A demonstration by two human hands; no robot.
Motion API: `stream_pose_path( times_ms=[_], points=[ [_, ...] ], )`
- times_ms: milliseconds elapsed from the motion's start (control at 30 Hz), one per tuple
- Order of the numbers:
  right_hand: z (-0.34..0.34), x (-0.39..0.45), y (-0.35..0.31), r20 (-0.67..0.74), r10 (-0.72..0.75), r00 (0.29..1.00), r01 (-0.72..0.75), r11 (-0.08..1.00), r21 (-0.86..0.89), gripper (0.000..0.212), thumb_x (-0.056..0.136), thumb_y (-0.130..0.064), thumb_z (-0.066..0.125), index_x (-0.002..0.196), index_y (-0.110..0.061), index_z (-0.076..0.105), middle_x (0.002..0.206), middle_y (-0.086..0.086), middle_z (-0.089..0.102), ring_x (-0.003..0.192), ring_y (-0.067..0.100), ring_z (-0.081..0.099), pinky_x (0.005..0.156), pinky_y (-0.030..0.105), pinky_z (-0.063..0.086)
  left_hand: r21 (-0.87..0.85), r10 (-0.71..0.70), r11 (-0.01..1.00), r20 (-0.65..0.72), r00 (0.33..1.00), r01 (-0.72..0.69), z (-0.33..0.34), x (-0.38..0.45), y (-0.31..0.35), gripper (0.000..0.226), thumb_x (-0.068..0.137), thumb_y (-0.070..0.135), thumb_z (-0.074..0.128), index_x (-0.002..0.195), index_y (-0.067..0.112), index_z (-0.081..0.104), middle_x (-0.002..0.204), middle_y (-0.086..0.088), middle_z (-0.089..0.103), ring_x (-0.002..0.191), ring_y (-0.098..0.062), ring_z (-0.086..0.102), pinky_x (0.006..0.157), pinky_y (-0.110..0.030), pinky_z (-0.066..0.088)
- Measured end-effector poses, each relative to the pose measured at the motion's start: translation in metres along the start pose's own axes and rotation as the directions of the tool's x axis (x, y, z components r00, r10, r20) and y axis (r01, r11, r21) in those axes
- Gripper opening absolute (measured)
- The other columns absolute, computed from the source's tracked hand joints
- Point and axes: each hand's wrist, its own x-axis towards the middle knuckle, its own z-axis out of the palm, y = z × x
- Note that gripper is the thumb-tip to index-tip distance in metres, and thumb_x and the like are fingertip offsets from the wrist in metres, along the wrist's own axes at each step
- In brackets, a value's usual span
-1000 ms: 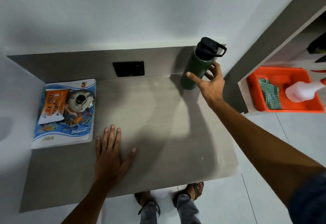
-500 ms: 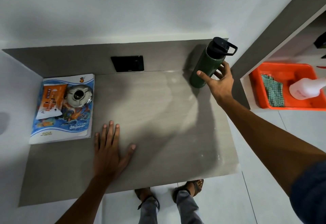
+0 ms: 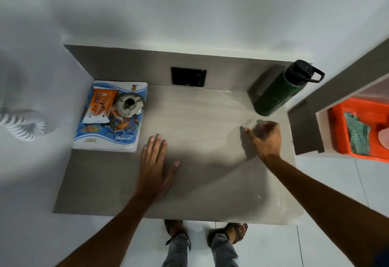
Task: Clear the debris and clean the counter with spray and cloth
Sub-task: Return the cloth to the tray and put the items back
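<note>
My left hand (image 3: 154, 165) lay flat and empty on the grey stone bench (image 3: 202, 174). My right hand (image 3: 265, 138), fingers loosely curled, empty, hovered just below the dark green metal bottle (image 3: 275, 94). The green checked cloth (image 3: 356, 134) sat in the orange plastic tray (image 3: 339, 132), right of the bottle. A careless sweep risked toppling the bottle.

Counter (image 3: 200, 182): book (image 3: 109, 138) at 10 o'clock against the left wall, bearing a packet (image 3: 101, 104) and, to its right, a round metal lid (image 3: 129, 104). Bottle (image 3: 275, 94) at 2 o'clock by the back panel. Left hand (image 3: 155, 167) flat at centre; right hand (image 3: 265, 138) before the bottle, apart. Tray (image 3: 341, 132) at 3 o'clock holds a cloth (image 3: 356, 134).
</note>
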Motion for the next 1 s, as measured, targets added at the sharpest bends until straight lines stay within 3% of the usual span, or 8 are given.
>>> stream_pose_path(
  times_ms=[67,133,200,267,433,667,833,1000],
  points=[
    [0.022,-0.012,-0.018,0.103,-0.125,0.987,0.14,0.977,-0.16,0.048,0.097,-0.028,0.084,0.133,-0.004,0.063,0.13,0.016,0.071,0.125,0.039,0.069,0.103,0.056,0.063,-0.058,0.021,0.998,-0.022,1.0,-0.022,-0.012,0.012,0.002,0.08,0.109,0.058,0.046,0.169,0.006,0.037,0.183,-0.014,0.022,0.172,-0.034,0.017,0.138,-0.058,0.024],
    [0.052,-0.019,-0.049,0.174,-0.218,0.96,0.234,0.969,-0.077,0.039,0.105,-0.019,0.071,0.137,0.003,0.065,0.142,0.022,0.07,0.138,0.045,0.063,0.106,0.059,0.062,-0.068,-0.014,0.998,-0.058,0.998,0.01,-0.029,0.029,-0.001,0.079,0.11,0.059,0.043,0.17,0.007,0.036,0.183,-0.014,0.022,0.172,-0.034,0.018,0.139,-0.056,0.023],
    [0.077,-0.033,-0.085,0.28,-0.446,0.85,0.488,0.867,-0.1,0.045,0.099,-0.03,0.081,0.138,-0.011,0.068,0.143,0.013,0.069,0.131,0.028,0.068,0.106,0.046,0.063,-0.101,-0.1,0.991,-0.108,0.989,0.089,-0.047,0.047,-0.009,0.076,0.111,0.053,0.046,0.171,0.008,0.034,0.183,-0.013,0.023,0.172,-0.034,0.019,0.139,-0.056,0.023],
    [0.108,-0.048,-0.119,0.396,-0.535,0.746,0.588,0.808,-0.017,0.054,0.091,-0.046,0.088,0.138,-0.033,0.064,0.142,-0.002,0.064,0.122,0.013,0.066,0.101,0.031,0.062,-0.097,-0.167,0.983,-0.158,0.973,0.153,-0.064,0.064,-0.025,0.072,0.112,0.042,0.055,0.171,0.007,0.033,0.182,-0.015,0.024,0.171,-0.037,0.021,0.137,-0.058,0.025],
    [0.188,-0.072,-0.186,0.581,-0.56,0.59,0.698,0.716,-0.018,0.09,0.089,-0.047,0.089,0.164,-0.026,0.045,0.161,0.007,0.052,0.146,0.027,0.054,0.119,0.046,0.051,-0.124,-0.369,0.929,-0.213,0.905,0.349,-0.107,0.096,-0.081,0.061,0.112,0.016,0.058,0.168,0.002,0.037,0.178,-0.025,0.029,0.168,-0.046,0.025,0.137,-0.061,0.024],
    [0.28,-0.072,-0.213,0.662,-0.486,0.57,0.732,0.667,-0.141,0.116,0.088,-0.041,0.091,0.176,-0.028,0.018,0.181,0.01,0.025,0.165,0.033,0.028,0.131,0.05,0.037,0.054,-0.469,0.88,-0.051,0.882,0.472,-0.133,0.128,-0.135,0.068,0.112,0.023,0.058,0.172,0.01,0.028,0.179,-0.023,0.025,0.167,-0.042,0.023,0.136,-0.055,0.025],
    [0.301,-0.072,-0.21,0.658,-0.487,0.574,0.771,0.591,-0.236,0.107,0.088,-0.046,0.089,0.173,-0.023,0.027,0.182,0.01,0.023,0.166,0.034,0.025,0.133,0.052,0.031,0.062,-0.529,0.847,0.016,0.848,0.527,-0.126,0.137,-0.142,0.067,0.113,0.026,0.059,0.171,0.008,0.03,0.17,-0.026,0.041,0.156,-0.044,0.043,0.129,-0.054,0.039],
    [0.314,-0.069,-0.209,0.589,-0.512,0.625,0.753,0.593,-0.285,0.103,0.085,-0.055,0.087,0.17,-0.026,0.036,0.174,0.012,0.037,0.161,0.034,0.033,0.13,0.048,0.03,0.068,-0.559,0.827,-0.009,0.829,0.559,-0.12,0.14,-0.148,0.066,0.108,0.03,0.069,0.163,0.005,0.045,0.155,-0.028,0.058,0.144,-0.044,0.057,0.123,-0.055,0.047]
  ],
)
